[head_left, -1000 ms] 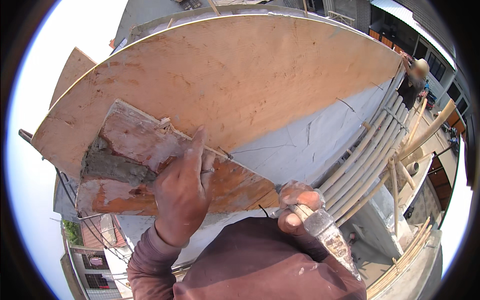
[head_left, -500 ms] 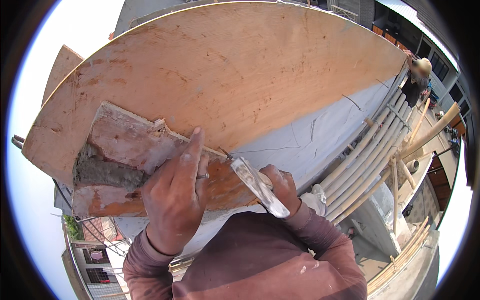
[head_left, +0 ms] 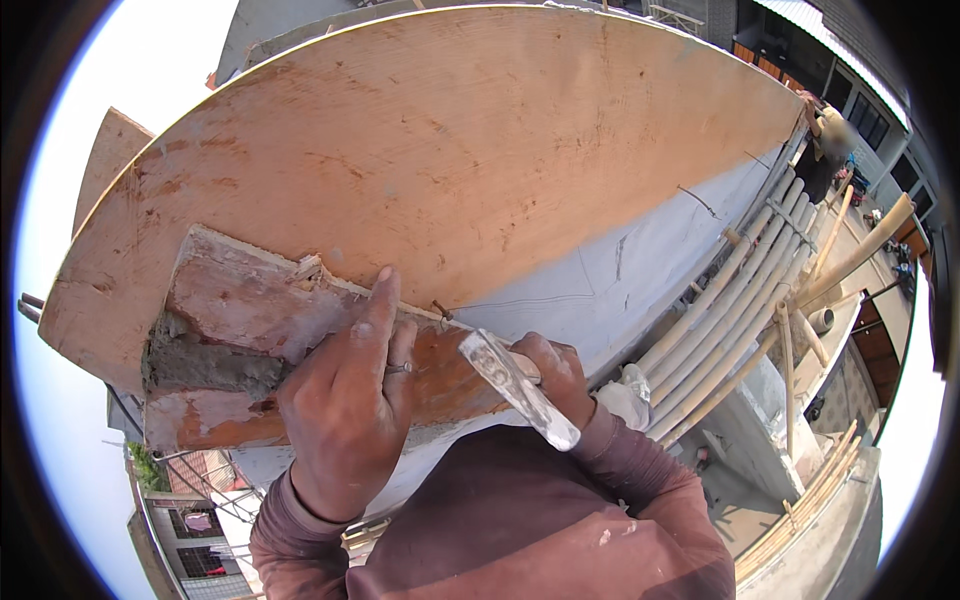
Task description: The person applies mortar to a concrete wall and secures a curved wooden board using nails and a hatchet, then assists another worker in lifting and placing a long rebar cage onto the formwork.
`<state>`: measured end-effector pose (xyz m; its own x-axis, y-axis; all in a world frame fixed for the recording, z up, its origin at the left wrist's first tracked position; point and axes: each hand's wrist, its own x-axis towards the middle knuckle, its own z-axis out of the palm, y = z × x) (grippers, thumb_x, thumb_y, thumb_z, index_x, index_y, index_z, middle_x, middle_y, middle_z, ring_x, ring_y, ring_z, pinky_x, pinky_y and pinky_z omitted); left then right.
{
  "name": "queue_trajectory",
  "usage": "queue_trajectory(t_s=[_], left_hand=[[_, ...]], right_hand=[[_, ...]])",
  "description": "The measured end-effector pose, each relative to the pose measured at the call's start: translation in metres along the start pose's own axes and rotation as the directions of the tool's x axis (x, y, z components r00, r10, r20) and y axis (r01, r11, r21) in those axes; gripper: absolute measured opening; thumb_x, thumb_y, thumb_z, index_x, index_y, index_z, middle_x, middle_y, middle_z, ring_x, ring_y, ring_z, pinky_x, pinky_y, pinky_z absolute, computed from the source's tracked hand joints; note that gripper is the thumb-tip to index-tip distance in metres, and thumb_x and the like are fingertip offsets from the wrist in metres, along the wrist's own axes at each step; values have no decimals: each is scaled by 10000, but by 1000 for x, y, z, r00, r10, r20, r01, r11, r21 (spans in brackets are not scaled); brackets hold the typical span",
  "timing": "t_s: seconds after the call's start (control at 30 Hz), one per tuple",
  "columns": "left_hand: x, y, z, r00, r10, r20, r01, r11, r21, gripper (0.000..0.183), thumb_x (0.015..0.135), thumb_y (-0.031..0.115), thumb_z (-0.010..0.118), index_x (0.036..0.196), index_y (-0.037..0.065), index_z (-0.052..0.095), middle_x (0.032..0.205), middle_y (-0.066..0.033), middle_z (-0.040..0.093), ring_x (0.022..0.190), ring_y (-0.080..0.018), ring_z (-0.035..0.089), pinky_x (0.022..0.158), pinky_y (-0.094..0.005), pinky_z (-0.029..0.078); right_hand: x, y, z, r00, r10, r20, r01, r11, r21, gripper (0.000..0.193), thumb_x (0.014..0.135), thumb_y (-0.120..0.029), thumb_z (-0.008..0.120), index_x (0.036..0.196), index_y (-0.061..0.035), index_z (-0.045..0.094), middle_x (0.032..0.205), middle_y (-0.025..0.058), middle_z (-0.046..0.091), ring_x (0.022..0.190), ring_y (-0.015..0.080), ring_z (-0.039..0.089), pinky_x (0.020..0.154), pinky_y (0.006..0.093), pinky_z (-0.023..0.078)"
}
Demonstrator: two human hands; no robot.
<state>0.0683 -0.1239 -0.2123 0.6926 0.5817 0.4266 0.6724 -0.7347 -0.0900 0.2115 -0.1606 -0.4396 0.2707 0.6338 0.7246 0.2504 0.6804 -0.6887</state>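
Observation:
My right hand [head_left: 556, 378] is closed round the handle of a hammer [head_left: 520, 392], whose metal head is worn and smeared white. Just beyond the head's upper end, a bent rusty nail [head_left: 441, 311] sticks up at the edge of a short board [head_left: 245, 285]. That board is stained with cement and lies against a large curved plywood panel [head_left: 440, 150]. My left hand [head_left: 350, 405] presses on the board, index finger stretched toward its upper edge, a ring on another finger. Its thumb is hidden. The hammer head and the nail are apart.
Grey mortar [head_left: 215, 360] clings to the board left of my hand. Bamboo poles [head_left: 730, 290] run along the right, tied together. A wire [head_left: 700, 200] juts from the pale wall surface [head_left: 590, 290]. Another person [head_left: 828, 150] stands at the far right. Buildings lie below.
The hammer head has drawn back a little from the nail, toward my body, so more of the nail shows. My left hand stays on the board. The whole view has shifted slightly.

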Motion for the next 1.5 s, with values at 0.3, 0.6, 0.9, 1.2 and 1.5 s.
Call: queue_trajectory(t_s=[0.3, 0.6, 0.9, 1.2, 1.5], left_hand=[[-6, 11, 13, 997, -22, 68, 47, 918, -394, 338, 918, 178, 704, 1165, -52, 682, 983, -152, 735, 658, -107, 592, 581, -252, 436], [35, 96, 166, 628, 144, 765, 760, 99, -643, 365, 1037, 328, 566, 1142, -6, 668, 659, 58, 454, 564, -34, 347, 519, -200, 301], [139, 174, 258, 581, 86, 809, 753, -434, -495, 439, 1047, 384, 527, 1324, 44, 549, 1074, 15, 540, 564, -29, 278, 530, -196, 328], [142, 182, 284, 502, 60, 863, 675, -651, -347, 316, 1018, 327, 597, 1250, 113, 595, 1120, 28, 591, 560, -37, 311, 601, -217, 371], [152, 173, 282, 509, 130, 851, 674, -676, -300, 250, 1030, 281, 576, 1185, 88, 611, 1070, 12, 611, 533, -31, 340, 592, -206, 371]], right_hand=[[-45, -4, -48, 952, 295, -78, -305, 912, -276, 317, 847, -256, 711, 1086, -76, 604, 933, 147, 679, 796, 371, 661, 681, 429, 513], [-82, 5, -124, 604, 425, -674, -584, 812, -12, 430, 1041, -431, 497, 981, -9, 556, 650, -8, 496, 548, 80, 467, 505, 252, 378], [-76, -9, -200, 467, 533, -705, -718, 694, 49, 351, 1012, -355, 586, 957, -9, 576, 658, 7, 487, 613, 107, 450, 560, 306, 384], [-50, -1, -235, 561, 606, -565, -770, 633, -86, 313, 994, -294, 605, 1065, 11, 589, 766, 47, 568, 706, 152, 530, 669, 319, 456], [-35, 52, -204, 706, 583, -402, -649, 760, -39, 463, 1025, -306, 527, 1321, 49, 537, 1076, 203, 679, 966, 335, 664, 855, 410, 509]])
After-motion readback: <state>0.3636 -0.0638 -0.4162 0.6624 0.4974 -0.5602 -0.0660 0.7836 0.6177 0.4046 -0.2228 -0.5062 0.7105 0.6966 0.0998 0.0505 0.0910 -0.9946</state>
